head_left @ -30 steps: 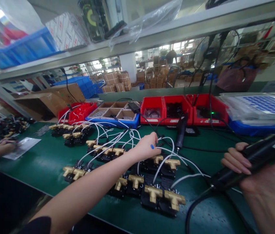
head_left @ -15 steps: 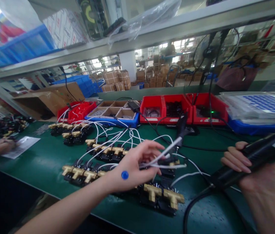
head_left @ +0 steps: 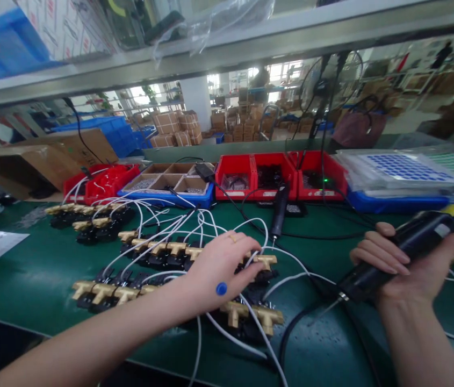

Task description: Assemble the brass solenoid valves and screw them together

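My left hand point(head_left: 227, 263) reaches over the rows of brass fittings, its fingers curled around a white cable point(head_left: 252, 259). Loose white cables point(head_left: 257, 322) trail from beneath it toward the front edge. Below the hand sits a brass tee fitting point(head_left: 269, 318) on a black body. Several more brass fittings with black bodies point(head_left: 103, 293) line up to the left. At the right, my right hand point(head_left: 404, 269) grips a black electric screwdriver point(head_left: 396, 250), its thin bit pointing down and left above the green bench.
Red bins point(head_left: 235, 196) and a blue tray with cardboard compartments point(head_left: 170, 203) stand along the back. A slim black tool point(head_left: 279, 212) is beside them. Plastic-covered sheets point(head_left: 391, 172) lie at back right. A shelf point(head_left: 227, 59) crosses overhead. A black cord point(head_left: 291, 328) runs across the bench.
The view has shifted right. Cable ends that lay across my left fingers now hang toward the front. My right hand still holds the screwdriver, with its bit now visible.
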Demonstrator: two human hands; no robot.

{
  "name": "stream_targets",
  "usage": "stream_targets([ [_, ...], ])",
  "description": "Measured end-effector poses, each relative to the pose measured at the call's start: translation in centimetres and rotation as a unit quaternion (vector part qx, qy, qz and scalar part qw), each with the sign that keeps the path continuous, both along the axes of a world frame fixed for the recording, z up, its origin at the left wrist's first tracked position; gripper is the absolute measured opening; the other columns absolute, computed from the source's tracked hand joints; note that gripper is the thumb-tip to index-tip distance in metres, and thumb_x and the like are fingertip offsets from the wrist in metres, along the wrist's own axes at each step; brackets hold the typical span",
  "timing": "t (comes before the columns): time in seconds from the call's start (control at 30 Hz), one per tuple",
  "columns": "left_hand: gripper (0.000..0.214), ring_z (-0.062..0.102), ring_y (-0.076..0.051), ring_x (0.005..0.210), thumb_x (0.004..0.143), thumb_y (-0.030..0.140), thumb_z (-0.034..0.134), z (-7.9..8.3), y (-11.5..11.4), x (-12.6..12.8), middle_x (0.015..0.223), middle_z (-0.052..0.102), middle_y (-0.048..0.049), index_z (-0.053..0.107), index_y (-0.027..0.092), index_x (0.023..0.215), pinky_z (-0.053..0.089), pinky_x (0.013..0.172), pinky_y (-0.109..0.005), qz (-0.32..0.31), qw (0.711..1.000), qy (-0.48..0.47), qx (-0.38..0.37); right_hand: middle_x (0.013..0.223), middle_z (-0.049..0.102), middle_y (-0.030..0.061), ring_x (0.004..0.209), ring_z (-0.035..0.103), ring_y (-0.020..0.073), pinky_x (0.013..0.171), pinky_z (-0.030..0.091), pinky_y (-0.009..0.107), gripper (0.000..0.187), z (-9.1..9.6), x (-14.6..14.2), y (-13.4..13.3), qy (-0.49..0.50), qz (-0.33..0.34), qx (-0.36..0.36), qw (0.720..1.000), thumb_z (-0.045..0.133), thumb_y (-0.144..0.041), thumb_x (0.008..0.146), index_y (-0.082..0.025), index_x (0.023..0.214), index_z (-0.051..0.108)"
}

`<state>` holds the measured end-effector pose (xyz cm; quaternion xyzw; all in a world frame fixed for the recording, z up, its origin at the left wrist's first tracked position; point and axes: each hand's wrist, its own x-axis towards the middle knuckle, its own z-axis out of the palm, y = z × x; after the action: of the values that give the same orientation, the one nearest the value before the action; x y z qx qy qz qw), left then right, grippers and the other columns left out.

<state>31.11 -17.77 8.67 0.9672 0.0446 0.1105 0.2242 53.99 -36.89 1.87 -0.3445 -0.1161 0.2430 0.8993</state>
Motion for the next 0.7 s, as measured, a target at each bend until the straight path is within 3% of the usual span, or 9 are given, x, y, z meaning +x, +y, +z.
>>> stream_targets([
  [0.2,0.062,0.062,-0.033,0.095,0.077,0.063,0.065,-2.4,-2.4,6.7,0.102,0.067,-0.0146,0.057,0.011,0.108,0.049,0.081,-0.045,-0.034,0.976,0.162,0.138,0.04,0.016,-0.0139,0.025,0.009,-0.0014,0.025,0.004,0.008,0.059,-0.4,1.2,-1.1,0.064,0.039,0.154,0.985,0.084,-0.048,0.054,-0.013,0.069,0.04],
  [0.37,0.031,0.062,-0.028,0.093,0.07,0.007,0.066,-2.5,-4.9,7.9,0.097,0.067,-0.0117,0.056,0.009,0.1,0.048,0.082,-0.041,-0.099,0.953,0.149,0.245,0.042,0.018,-0.0135,0.025,0.018,0.0007,0.025,0.005,0.01,0.057,-1.2,2.0,-1.6,0.075,0.065,0.19,0.977,0.088,-0.035,0.047,-0.012,0.071,0.042],
  [0.47,0.021,0.063,-0.022,0.081,0.077,0.005,0.053,-1.0,-5.1,6.3,0.098,0.065,-0.0087,0.056,0.012,0.097,0.049,0.069,-0.034,-0.077,0.974,0.127,0.172,0.042,0.021,-0.0129,0.027,0.018,-0.001,0.027,0.008,0.006,0.051,-1.2,1.8,-2.2,0.086,0.089,0.245,0.961,0.085,-0.028,0.055,-0.012,0.073,0.04],
  [0.53,0.021,0.062,-0.017,0.081,0.082,0.009,0.052,-0.4,-5.0,4.4,0.102,0.065,-0.0046,0.056,0.016,0.101,0.048,0.067,-0.028,-0.058,0.992,0.1,0.048,0.044,0.029,-0.0105,0.031,0.021,-0.0033,0.031,0.011,0.001,0.044,-0.9,1.3,-2.6,0.149,0.138,0.356,0.912,0.081,-0.025,0.064,-0.012,0.077,0.041],
  [0.57,0.021,0.062,-0.015,0.081,0.083,0.011,0.053,-0.3,-5.0,3.3,0.101,0.065,-0.0023,0.056,0.018,0.102,0.047,0.067,-0.025,-0.066,0.994,0.088,-0.017,0.046,0.032,-0.0089,0.035,0.023,-0.0037,0.033,0.012,-0.001,0.039,-0.7,0.9,-2.8,0.213,0.176,0.438,0.856,0.078,-0.022,0.068,-0.012,0.079,0.042],
  [0.6,0.024,0.061,-0.014,0.082,0.083,0.012,0.056,-0.5,-5.0,2.1,0.099,0.065,-0.0007,0.056,0.02,0.106,0.047,0.069,-0.024,-0.074,0.992,0.077,-0.066,0.048,0.033,-0.0073,0.039,0.025,-0.0034,0.036,0.013,-0.003,0.033,-0.4,0.5,-3.0,0.292,0.225,0.541,0.756,0.074,-0.021,0.073,-0.012,0.078,0.042],
  [0.63,0.029,0.061,-0.013,0.083,0.083,0.013,0.058,-1.0,-5.1,1.1,0.098,0.065,0.0004,0.056,0.021,0.111,0.047,0.071,-0.023,-0.087,0.99,0.067,-0.09,0.05,0.031,-0.0058,0.042,0.024,-0.002,0.037,0.015,-0.003,0.029,-0.1,0.0,-3.1,0.375,0.28,0.651,0.598,0.067,-0.021,0.081,-0.013,0.076,0.04],
  [0.67,0.034,0.06,-0.013,0.083,0.083,0.015,0.06,-1.6,-5.1,0.1,0.095,0.065,0.0011,0.055,0.021,0.115,0.046,0.072,-0.024,-0.106,0.989,0.05,-0.087,0.051,0.024,-0.0044,0.045,0.021,0.0005,0.039,0.017,-0.003,0.03,0.3,-0.4,-3.2,0.446,0.333,0.742,0.374,0.055,-0.024,0.089,-0.012,0.072,0.033],
  [0.7,0.034,0.059,-0.014,0.083,0.084,0.016,0.061,-2.5,-5.2,-0.7,0.093,0.065,0.0013,0.054,0.021,0.117,0.046,0.074,-0.026,-0.129,0.99,0.025,-0.059,0.054,0.015,-0.0024,0.046,0.016,0.0037,0.039,0.019,-0.001,0.035,0.6,-0.7,-3.2,0.494,0.369,0.782,0.089,0.035,-0.03,0.098,-0.012,0.071,0.022],
])
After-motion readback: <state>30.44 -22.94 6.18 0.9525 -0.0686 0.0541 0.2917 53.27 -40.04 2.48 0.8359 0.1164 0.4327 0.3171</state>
